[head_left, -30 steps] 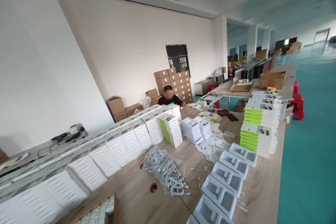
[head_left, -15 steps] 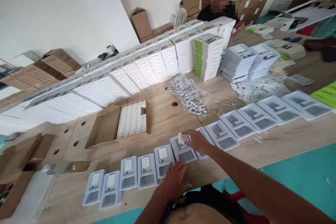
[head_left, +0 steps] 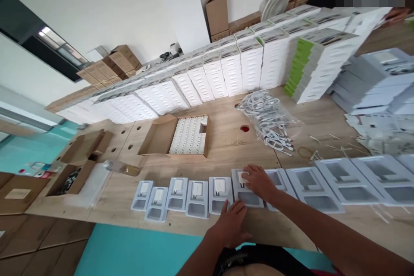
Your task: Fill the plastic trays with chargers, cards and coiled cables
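Note:
My right hand (head_left: pixel 260 184) has its fingers closed on a white charger plug (head_left: pixel 241 178), which sits in the upper compartment of a pale plastic tray (head_left: pixel 248 201). The fingers partly cover this plug. Below the same tray, my left hand (head_left: pixel 232 223) rests with fingers apart, its fingertips at the tray's near edge. Left of it stands a row of similar trays, each with a white charger plug (head_left: pixel 197 189) in its upper part. More trays (head_left: pixel 313 187) continue to the right, without such plugs.
An opened carton (head_left: pixel 207 144) of white plugs lies mid-table. Right of it is a plastic bag of white cables (head_left: pixel 267 116). White boxes (head_left: pixel 213 73) are stacked in a long row behind. A clear bottle (head_left: pixel 121 167) lies at left, near open cardboard boxes (head_left: pixel 79 174). Another person's hand (head_left: pixel 397 15) shows far right.
The charger plug in my right hand has gone from tilted over the tray to lying in its upper compartment. My left hand stays by the tray's near edge. The view has turned left.

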A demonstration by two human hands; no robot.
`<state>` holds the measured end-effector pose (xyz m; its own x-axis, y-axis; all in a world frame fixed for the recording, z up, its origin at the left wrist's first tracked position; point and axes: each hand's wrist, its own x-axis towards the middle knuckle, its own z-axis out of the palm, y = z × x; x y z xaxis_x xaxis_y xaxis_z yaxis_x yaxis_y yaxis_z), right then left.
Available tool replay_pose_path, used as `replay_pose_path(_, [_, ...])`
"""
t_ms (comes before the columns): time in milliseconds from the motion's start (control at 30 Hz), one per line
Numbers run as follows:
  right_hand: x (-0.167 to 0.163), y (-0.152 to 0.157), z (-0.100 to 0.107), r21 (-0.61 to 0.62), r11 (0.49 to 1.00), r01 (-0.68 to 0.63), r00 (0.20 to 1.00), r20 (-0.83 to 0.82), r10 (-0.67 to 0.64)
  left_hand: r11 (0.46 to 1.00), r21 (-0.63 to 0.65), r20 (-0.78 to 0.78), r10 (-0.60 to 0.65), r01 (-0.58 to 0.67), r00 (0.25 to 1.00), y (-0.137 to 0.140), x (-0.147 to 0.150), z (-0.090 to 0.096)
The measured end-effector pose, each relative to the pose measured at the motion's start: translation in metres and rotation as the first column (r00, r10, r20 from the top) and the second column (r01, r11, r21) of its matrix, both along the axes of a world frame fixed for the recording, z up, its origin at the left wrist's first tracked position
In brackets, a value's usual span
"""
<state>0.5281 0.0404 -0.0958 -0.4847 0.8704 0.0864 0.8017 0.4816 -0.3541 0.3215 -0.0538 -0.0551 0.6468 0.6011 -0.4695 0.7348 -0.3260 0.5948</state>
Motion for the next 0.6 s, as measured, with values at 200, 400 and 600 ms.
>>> replay_pose_path(200, [-0.023, 0.013, 0.012, -0.117, 0.993, 0.012, 0.999, -0.049, -0.018, 0.969, -0.022, 0.153, 0.247, -0.247, 0.957, -0.015, -0.009, 0.016])
replay_pose_path(400, [-0.087, 0.086, 0.048, -0.102, 0.994, -0.040, 0.993, -0.111, 0.029, 0.736, -0.267, 0.321, 0.676, -0.621, 0.663, -0.050, -0.075, 0.019])
replay_pose_path(600, [-0.176, 0.189, 0.070, -0.102, 0.991, -0.092, 0.992, 0.082, 0.100, 0.478, -0.528, 0.336, 0.877, -0.702, 0.344, -0.048, -0.160, 0.016])
